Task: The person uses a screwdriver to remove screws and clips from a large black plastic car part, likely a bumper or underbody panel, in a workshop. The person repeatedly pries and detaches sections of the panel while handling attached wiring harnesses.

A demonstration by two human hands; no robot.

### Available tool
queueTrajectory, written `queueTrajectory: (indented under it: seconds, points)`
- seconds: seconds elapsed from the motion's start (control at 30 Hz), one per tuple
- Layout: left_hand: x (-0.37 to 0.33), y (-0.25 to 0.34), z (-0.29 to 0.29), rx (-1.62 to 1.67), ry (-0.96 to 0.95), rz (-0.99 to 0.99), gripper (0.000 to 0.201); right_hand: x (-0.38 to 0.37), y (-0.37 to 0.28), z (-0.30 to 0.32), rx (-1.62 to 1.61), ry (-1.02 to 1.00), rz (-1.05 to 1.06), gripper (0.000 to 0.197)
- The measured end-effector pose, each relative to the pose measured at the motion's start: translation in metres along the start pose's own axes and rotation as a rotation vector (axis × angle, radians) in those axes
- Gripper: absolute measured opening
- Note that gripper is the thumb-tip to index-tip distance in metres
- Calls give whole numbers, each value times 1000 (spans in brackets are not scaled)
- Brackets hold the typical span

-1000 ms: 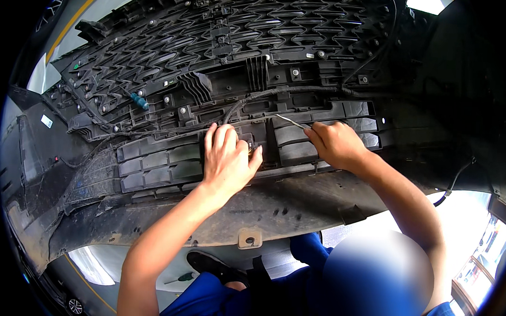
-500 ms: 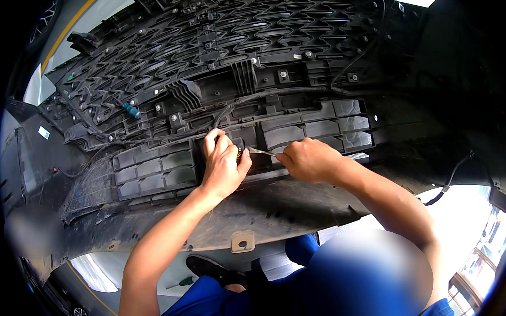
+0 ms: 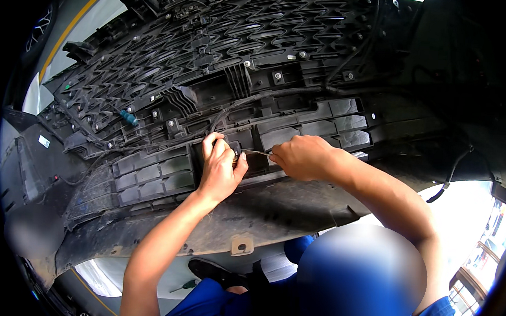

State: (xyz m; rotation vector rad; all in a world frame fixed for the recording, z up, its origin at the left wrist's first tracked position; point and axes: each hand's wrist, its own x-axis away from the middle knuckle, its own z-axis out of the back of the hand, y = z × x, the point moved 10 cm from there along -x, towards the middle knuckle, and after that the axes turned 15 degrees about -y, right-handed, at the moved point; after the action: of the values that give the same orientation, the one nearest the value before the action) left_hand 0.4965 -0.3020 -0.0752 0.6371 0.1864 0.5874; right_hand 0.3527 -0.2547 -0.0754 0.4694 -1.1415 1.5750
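Observation:
A large black car bumper point(image 3: 296, 196), its inner side toward me, fills the middle of the view. Around a small black part point(image 3: 236, 148) in its central recess, my left hand point(image 3: 221, 168) is closed, with thumb and fingers on either side. Most of that part is hidden by the fingers; it looks like a sensor or connector housing. My right hand point(image 3: 304, 157) is in a fist around a thin metal tool point(image 3: 257, 152). The tool's slim shaft points left, and its tip meets the black part beside my left thumb. Its handle is hidden in the fist.
A black cable point(image 3: 273, 94) runs along the bumper above my hands. Beyond it lies the zigzag grille point(image 3: 258, 31), with a teal cylindrical object point(image 3: 129, 117) on its left. A metal-edged tab point(image 3: 242, 245) sits on the near edge. A green-handled tool point(image 3: 190, 285) lies below, near my shoe.
My right hand has shifted slightly left with the thin tool, whose shaft lies a little flatter. My left hand keeps its hold on the black part. The whole view has moved slightly.

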Motion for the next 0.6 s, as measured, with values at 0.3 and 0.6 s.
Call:
queueTrajectory:
  seconds: [0.3,0.6]
  points:
    - [0,0,0,19,4,-6,27,12,-8,3,211,296,107,30]
    - [1,-2,2,24,19,-8,26,29,-27,17,440,519,266,32]
